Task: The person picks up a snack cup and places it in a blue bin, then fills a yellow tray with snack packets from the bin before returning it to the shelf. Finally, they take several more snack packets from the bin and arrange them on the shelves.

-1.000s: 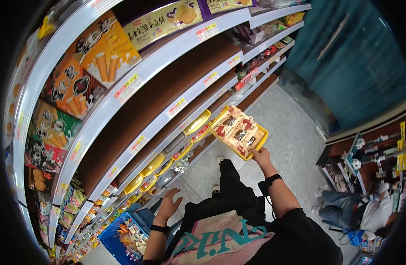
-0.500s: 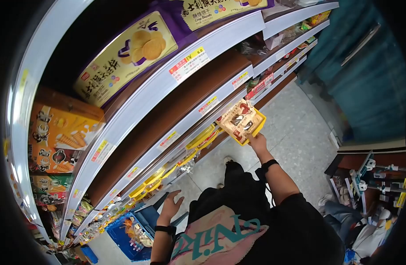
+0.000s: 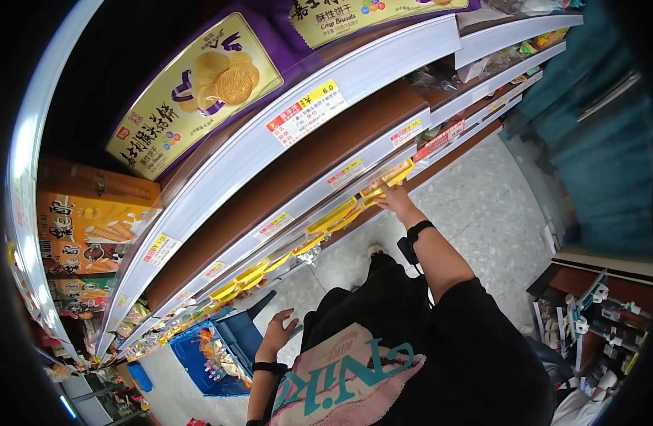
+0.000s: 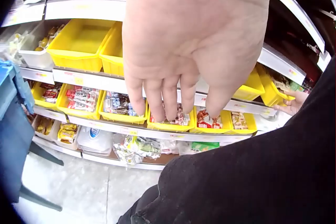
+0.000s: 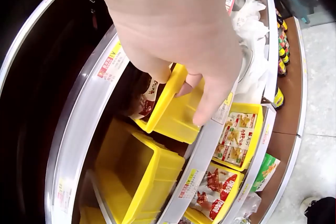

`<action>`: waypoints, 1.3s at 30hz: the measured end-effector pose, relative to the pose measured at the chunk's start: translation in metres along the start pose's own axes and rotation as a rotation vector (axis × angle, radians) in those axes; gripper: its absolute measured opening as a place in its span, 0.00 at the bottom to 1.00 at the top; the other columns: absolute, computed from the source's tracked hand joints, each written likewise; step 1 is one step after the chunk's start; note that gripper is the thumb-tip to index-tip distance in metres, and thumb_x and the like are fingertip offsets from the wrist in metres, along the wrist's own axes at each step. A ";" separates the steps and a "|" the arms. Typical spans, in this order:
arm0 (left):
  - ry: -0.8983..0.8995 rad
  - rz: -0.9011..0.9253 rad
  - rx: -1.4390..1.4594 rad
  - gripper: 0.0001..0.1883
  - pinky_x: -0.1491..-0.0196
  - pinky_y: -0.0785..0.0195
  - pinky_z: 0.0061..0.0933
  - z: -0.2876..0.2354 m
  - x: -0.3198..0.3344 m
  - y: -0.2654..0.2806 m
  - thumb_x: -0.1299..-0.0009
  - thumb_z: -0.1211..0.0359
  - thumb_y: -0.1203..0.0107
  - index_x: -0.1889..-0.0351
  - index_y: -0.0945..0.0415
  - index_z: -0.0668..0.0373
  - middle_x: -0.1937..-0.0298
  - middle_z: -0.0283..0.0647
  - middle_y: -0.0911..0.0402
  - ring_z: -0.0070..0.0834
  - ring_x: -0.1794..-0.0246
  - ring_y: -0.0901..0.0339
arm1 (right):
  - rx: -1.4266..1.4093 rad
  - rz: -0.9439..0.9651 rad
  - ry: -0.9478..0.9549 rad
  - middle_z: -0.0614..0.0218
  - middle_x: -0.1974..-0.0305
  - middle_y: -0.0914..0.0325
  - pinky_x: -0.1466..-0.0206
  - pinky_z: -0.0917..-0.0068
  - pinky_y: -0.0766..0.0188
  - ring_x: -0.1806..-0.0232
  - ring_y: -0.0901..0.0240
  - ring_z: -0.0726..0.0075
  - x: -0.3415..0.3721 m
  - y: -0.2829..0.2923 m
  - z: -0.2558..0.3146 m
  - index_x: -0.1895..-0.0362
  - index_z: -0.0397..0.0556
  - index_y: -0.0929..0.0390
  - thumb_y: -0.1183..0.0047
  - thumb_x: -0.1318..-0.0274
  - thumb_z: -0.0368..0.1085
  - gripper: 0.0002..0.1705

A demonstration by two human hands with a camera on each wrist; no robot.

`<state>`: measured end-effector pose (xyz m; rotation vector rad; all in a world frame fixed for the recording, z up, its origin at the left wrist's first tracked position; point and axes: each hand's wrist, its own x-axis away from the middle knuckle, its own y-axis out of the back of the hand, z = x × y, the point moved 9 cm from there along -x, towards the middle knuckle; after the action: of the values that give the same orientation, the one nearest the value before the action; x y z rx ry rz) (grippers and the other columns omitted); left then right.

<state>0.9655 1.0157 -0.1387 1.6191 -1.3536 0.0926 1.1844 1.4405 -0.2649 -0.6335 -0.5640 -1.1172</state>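
Note:
My right hand (image 3: 395, 200) grips the front end of a yellow bin (image 3: 387, 179) at a lower shelf. In the right wrist view, the fingers of the hand (image 5: 181, 50) curl over the front wall of this bin (image 5: 176, 113), which is partly inside the shelf with brown and white packets (image 5: 146, 99) in it. Beside it sits another yellow bin (image 5: 128, 176). My left hand (image 3: 275, 331) hangs in the air near the shelves, holding nothing; in the left wrist view its fingers (image 4: 167, 98) are loosely extended.
Shelves with yellow bins of packets (image 4: 81, 100) run alongside. A blue crate (image 3: 207, 362) with snacks stands on the floor below. Large purple biscuit packs (image 3: 199, 92) lie on an upper shelf. At the right are a teal curtain (image 3: 589, 156) and a rack (image 3: 589, 319).
My right hand has moved the yellow bin from in front of the shelves into the lower shelf, where it now lies partly inside. The left hand stays free. The head view has shifted.

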 end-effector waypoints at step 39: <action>0.146 0.056 -0.014 0.22 0.44 0.30 0.35 0.045 0.002 -0.008 0.33 0.62 0.41 0.45 0.28 0.64 0.49 0.52 0.21 0.40 0.46 0.23 | 0.017 -0.041 -0.088 0.68 0.60 0.18 0.62 0.72 0.32 0.63 0.19 0.70 -0.021 0.002 -0.026 0.54 0.53 0.29 0.58 0.35 0.59 0.24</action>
<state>0.9499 0.9819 -0.1660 1.5323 -1.2847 0.2295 1.1816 1.4355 -0.2981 -0.6609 -0.6637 -1.1258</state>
